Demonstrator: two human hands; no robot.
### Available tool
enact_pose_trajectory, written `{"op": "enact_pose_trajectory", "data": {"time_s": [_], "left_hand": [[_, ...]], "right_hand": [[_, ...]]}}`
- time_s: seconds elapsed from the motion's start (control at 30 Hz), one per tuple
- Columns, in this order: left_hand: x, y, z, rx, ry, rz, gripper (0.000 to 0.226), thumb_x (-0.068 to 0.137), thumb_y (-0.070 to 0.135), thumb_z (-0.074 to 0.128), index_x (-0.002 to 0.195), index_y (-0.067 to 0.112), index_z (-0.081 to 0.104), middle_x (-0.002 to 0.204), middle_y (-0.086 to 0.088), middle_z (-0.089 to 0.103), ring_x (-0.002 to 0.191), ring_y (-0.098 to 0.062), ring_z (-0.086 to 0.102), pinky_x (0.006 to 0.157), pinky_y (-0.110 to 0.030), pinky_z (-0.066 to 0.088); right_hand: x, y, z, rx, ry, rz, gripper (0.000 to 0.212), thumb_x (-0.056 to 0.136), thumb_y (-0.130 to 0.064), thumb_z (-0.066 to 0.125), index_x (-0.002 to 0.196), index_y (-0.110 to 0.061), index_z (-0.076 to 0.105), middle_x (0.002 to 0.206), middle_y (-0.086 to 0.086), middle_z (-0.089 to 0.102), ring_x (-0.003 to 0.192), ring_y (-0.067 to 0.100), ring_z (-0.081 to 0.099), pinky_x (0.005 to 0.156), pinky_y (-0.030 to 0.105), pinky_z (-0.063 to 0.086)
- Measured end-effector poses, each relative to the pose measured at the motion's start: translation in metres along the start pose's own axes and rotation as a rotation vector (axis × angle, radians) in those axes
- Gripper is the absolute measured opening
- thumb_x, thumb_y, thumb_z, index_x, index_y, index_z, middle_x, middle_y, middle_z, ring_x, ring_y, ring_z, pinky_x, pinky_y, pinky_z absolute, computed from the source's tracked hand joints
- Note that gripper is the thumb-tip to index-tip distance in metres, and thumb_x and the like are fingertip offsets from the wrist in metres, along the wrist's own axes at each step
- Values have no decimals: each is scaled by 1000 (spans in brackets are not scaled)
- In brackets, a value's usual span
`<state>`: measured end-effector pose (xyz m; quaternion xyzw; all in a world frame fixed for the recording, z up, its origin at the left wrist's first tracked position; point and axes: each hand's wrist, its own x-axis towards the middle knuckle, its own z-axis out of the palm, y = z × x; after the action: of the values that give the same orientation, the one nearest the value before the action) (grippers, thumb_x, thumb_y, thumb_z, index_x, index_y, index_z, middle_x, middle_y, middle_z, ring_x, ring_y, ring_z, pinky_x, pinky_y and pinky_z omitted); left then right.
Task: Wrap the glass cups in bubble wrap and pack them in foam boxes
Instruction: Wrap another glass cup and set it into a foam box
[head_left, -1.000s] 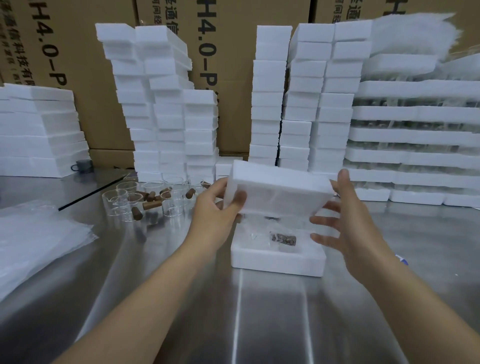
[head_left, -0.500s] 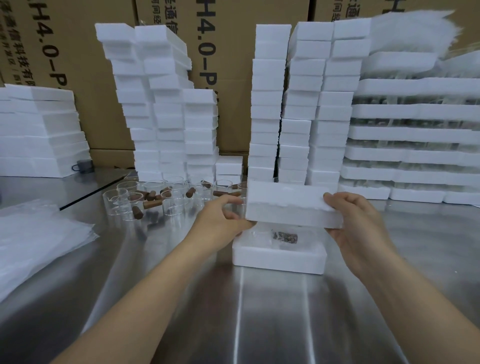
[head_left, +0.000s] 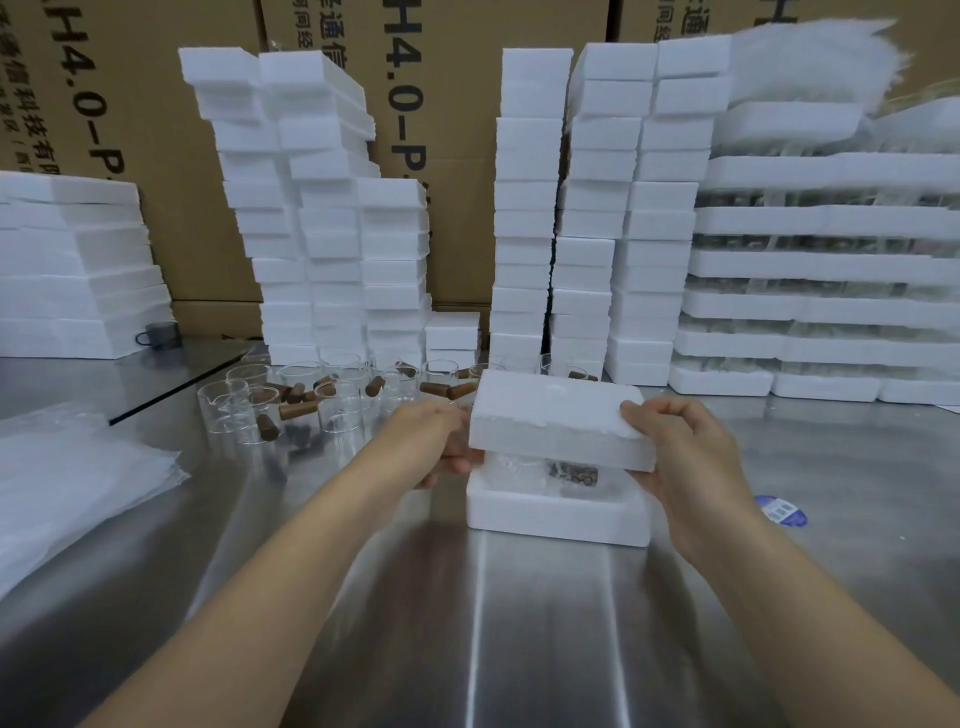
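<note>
The person works with a bare left hand (head_left: 431, 441) and a bare right hand (head_left: 696, 457). Back from the fingers (head_left: 675, 415), the left forearm (head_left: 291, 566) and right forearm (head_left: 815, 597) are uncovered, slender and smooth. The nails are too blurred to judge.

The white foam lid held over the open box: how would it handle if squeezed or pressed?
Probably light: the foam lid is held by the left hand and right hand at its ends alone. Likely stiff, since it shows no sag between them. Possibly crumbly: its top edge looks chipped, so hard pressing onto the foam box may dent it.
</note>
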<state>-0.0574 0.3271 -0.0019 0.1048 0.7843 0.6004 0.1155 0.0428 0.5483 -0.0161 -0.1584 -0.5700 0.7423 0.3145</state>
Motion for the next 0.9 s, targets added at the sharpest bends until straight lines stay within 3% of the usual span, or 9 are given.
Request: {"op": "enact_pose_trajectory", "data": {"time_s": [0.07,0.2,0.43,0.57,0.73,0.8,0.9], "left_hand": [[1,0,-1,40,3,-28,32,107,26,47,128,21,71,95,-1,84,77,-13,63,59,-28,30],[4,-3,-6,23,-23,-87,36,108,35,40,128,26,69,97,1,84,79,-13,66,60,-28,33],[13,-12,-12,-154,-49,-185,43,101,64,50,108,30,73,108,-9,83,97,-22,62,57,-29,35],[8,-13,-13,-115,-66,-133,46,95,64,64,117,26,76,100,-3,84,86,-16,72,65,-30,43],[4,-10,-11,-106,-92,-41,44,88,66,74,115,31,75,87,7,80,71,-10,74,79,-35,53],[5,-11,-14,-76,-216,55,65,79,61,85,138,48,59,106,21,78,93,-5,77,98,-38,55],[8,-24,-15,63,-423,152,124,71,32,99,157,67,17,136,47,53,131,7,56,108,-21,44]], "right_hand": [[0,-1,0,-28,-5,-20,14,93,-14,76,94,-18,63,91,-3,66,75,12,62,76,33,58],[0,-3,1,-53,-21,-46,13,92,-16,77,92,-20,64,92,-5,68,82,16,63,87,41,59],[-2,-2,6,-180,-78,-110,15,89,-27,80,88,-25,65,108,5,72,90,19,66,95,54,57],[-1,-6,4,-216,-89,-144,17,87,-33,80,90,-27,65,110,1,73,95,22,64,87,47,54],[-1,-9,2,-315,-112,-198,11,88,-39,78,96,-36,72,115,-6,70,108,22,66,92,48,54],[-2,-9,2,-333,-109,-216,12,88,-39,78,99,-38,74,118,-6,68,111,20,65,93,47,54],[-2,-10,2,-352,-121,-232,15,88,-40,78,103,-43,77,124,-5,66,116,19,64,100,48,54]]}}
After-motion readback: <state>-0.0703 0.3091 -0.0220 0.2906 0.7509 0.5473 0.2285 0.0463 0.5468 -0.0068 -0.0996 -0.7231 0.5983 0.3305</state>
